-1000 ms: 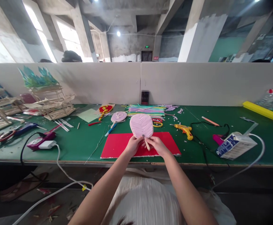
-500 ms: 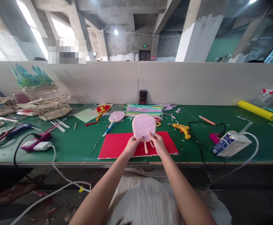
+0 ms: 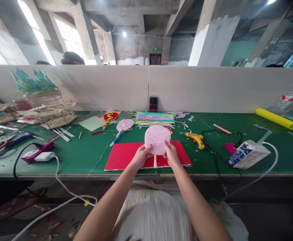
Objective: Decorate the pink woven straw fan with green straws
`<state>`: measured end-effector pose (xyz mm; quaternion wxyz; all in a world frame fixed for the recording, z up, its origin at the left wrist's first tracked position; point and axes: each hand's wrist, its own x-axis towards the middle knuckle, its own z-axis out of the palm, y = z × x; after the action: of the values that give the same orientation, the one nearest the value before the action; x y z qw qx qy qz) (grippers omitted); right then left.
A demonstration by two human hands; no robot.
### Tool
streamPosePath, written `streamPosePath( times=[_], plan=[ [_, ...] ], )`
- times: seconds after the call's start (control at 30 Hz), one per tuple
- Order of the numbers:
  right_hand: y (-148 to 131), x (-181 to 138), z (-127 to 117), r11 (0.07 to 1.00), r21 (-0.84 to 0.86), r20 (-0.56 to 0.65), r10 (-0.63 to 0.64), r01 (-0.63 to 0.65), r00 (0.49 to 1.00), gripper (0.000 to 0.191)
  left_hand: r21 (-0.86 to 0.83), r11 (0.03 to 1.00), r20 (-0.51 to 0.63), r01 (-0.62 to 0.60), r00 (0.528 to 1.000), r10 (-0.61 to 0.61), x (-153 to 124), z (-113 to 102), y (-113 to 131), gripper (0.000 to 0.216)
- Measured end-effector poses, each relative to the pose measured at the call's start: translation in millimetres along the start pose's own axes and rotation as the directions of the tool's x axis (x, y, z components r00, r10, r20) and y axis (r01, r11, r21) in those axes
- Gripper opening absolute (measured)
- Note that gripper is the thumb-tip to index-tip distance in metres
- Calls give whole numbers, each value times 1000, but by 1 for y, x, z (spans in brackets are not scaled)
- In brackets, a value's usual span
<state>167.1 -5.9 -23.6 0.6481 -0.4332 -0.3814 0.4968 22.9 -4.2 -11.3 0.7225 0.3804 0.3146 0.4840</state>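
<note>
I hold a small pink woven fan [image 3: 157, 138] upright over a red board [image 3: 126, 154] on the green table [image 3: 86, 150]. My left hand [image 3: 141, 156] grips the fan's lower left edge. At its lower right edge my right hand [image 3: 171, 154] pinches it with fingers on the face. The fan's pale stick handle [image 3: 155, 161] hangs straight down between my hands.
A bundle of coloured straws [image 3: 156, 117] lies behind the fan, with a second pink fan [image 3: 125, 125] and a red fan [image 3: 110, 116] to its left. A yellow glue gun [image 3: 196, 139], a carton [image 3: 248, 154] and cables sit right. Stick models [image 3: 48, 108] stand left.
The fan has been turned in my hands so its handle now points straight down. Both hands have shifted from the handle up onto the fan's lower edges.
</note>
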Motion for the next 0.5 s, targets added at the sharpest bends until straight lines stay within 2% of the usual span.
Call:
streamPosePath(
  times=[0.1, 0.2, 0.3, 0.37, 0.43, 0.5],
  plan=[
    [1, 0, 1, 1000, -30, 37, 10, -8, 999, 42, 17, 1000, -66, -10, 998, 11, 3, 2, 4, 38],
    [-5, 5, 0, 990, -141, 114, 45, -29, 992, 44, 72, 994, -143, -81, 986, 90, 9, 0, 10, 43],
    [-17, 24, -3, 948, -312, 159, -14, 64, 987, 47, 104, 988, -143, -116, 981, 130, 17, -9, 20, 45],
    [-24, 42, -6, 899, -417, 138, -82, 133, 987, 56, 108, 983, -106, -148, 981, 159, 22, -16, 27, 42],
    [-26, 59, -11, 775, -592, 141, -173, 223, 975, 62, 89, 979, -65, -183, 980, 189, 28, -22, 33, 41],
    [-21, 69, -15, 502, -760, 298, -294, 412, 908, 53, 54, 980, -35, -190, 981, 192, 34, -27, 35, 39]
  ],
)
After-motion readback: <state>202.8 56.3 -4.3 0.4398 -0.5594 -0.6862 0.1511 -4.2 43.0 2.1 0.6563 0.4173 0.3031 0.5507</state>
